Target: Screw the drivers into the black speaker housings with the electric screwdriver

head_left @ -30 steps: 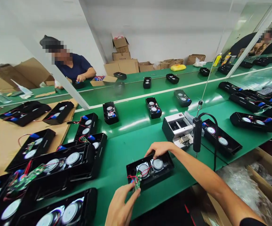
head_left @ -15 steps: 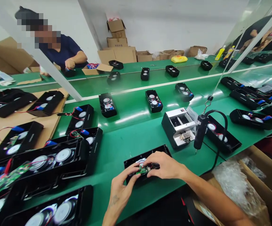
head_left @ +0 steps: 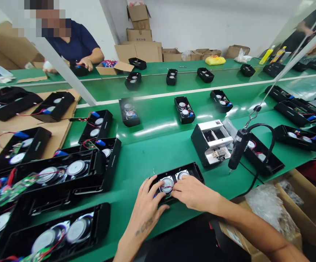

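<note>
A black speaker housing (head_left: 197, 172) with two round silver-white speakers (head_left: 166, 185) lies in front of me on the green bench. My left hand (head_left: 150, 198) rests over its left end, fingers spread, the fingertips at the left speaker and the thumb along the near edge. My right hand (head_left: 192, 191) reaches into the middle of the housing, its fingers bent together between the two speakers. What those fingers hold, if anything, is hidden beneath them. The green circuit board is mostly covered by my hands.
A black and white device (head_left: 212, 142) and a hanging electric screwdriver (head_left: 239, 148) stand behind and right. More housings (head_left: 76, 231) crowd the left. Others lie on the belt (head_left: 155, 125). A co-worker (head_left: 77, 43) sits across. An open carton (head_left: 308, 196) is at lower right.
The circuit board seen between my hands has gone down into the housing, under my fingers. My left hand has spread over the left end. The view has shifted slightly.
</note>
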The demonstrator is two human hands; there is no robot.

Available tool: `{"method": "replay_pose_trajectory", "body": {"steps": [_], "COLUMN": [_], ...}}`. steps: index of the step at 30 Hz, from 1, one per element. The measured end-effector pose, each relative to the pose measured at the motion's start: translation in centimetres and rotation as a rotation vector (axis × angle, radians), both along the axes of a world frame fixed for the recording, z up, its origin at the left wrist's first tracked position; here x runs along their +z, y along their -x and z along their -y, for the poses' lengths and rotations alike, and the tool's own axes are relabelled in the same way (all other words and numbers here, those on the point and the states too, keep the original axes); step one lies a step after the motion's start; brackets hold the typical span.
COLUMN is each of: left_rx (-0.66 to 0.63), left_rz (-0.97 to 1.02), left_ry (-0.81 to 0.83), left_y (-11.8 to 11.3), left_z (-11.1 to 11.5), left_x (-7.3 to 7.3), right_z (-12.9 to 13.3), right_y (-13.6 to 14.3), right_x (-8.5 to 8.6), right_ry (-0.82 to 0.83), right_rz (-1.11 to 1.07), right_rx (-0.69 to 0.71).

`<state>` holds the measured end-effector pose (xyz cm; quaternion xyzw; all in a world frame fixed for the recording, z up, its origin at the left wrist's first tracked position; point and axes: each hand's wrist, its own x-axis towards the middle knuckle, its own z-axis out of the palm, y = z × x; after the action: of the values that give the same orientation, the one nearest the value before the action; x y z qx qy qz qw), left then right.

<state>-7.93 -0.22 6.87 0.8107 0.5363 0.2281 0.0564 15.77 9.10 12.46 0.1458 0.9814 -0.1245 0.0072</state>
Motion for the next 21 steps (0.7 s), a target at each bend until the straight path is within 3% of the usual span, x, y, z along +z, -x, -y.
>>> {"method": "replay_pose_trajectory", "body": {"steps": [7,14,17,21], "left_rx": [-0.047,-0.082,-0.078,-0.100], "left_rz": [-0.022,-0.061,-0.030,0.038], "left_ry": [0.016,0.015,0.093,0.295], "left_y": [-0.4,-1.0,-0.9,0.1], "left_z": [-0.3,-0.4,-1.6,-4.9], "left_x": [-0.2,-0.6,-0.4,1.2], "right_z": [-0.9,-1.1,-0.7,-1.7], "right_y": [0.1,-0.3,0.0,1.0], "right_x": [-0.1,0.0,0.5,0.9], "right_ry": [0.079,0.221,0.249,0.235], "right_rz": [0.088,0.040,0.033,0.028], "right_rx": [0.021,0.004,-0.067,-0.171]}}
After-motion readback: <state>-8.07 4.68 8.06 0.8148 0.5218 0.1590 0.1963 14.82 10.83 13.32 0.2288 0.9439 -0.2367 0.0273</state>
